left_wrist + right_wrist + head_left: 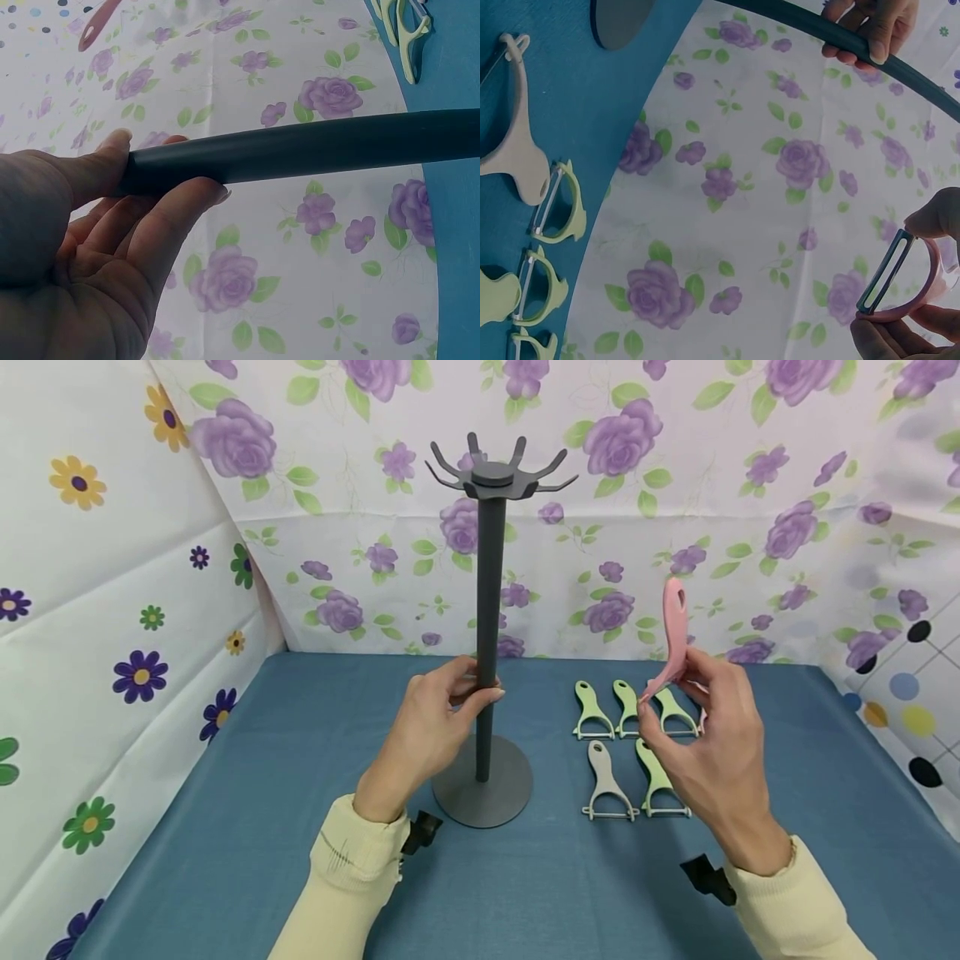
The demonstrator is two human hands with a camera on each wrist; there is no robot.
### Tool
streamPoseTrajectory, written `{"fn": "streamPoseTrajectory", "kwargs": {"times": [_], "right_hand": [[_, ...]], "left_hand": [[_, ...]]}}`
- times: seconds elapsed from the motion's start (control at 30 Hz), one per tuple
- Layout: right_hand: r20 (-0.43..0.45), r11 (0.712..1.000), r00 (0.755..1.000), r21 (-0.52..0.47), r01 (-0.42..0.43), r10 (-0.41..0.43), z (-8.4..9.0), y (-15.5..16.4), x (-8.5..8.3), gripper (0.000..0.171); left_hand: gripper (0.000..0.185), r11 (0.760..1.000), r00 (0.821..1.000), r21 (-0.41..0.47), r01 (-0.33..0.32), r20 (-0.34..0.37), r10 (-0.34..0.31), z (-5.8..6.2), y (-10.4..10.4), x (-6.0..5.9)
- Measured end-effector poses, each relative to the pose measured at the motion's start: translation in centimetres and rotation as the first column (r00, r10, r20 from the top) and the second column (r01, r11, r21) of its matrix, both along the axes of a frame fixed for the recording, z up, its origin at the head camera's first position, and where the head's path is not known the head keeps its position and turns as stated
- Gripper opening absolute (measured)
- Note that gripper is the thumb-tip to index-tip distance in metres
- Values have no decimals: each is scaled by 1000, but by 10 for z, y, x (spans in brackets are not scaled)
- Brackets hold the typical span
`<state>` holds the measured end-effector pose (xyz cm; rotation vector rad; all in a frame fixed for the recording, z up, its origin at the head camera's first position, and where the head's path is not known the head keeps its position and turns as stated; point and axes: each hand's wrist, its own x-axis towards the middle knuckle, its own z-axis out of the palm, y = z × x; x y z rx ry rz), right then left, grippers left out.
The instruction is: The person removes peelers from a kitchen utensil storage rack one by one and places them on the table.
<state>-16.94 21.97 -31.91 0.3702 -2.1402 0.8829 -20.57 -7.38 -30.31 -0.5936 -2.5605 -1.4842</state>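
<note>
Left hand [431, 718] grips the grey stand's pole [487, 635] at mid-height, fingers curled round it. Right hand [712, 743] pinches a pink peeler [673, 639] by its blade end (handle upward), above five peelers [633, 747] lying on the blue table [225, 827].

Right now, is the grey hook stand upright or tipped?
Upright. The grey hook stand sits with its round base flat on the blue cloth, pole vertical, while the left hand grips the pole.
</note>
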Motion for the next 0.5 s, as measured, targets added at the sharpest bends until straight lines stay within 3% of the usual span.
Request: {"fn": "streamPoseTrajectory", "kwargs": {"times": [0.5], "right_hand": [[59, 999, 998, 15, 34, -34, -10, 12, 4, 74]], "left_hand": [[27, 1000, 1000, -20, 3, 15, -2, 0, -1, -2]]}}
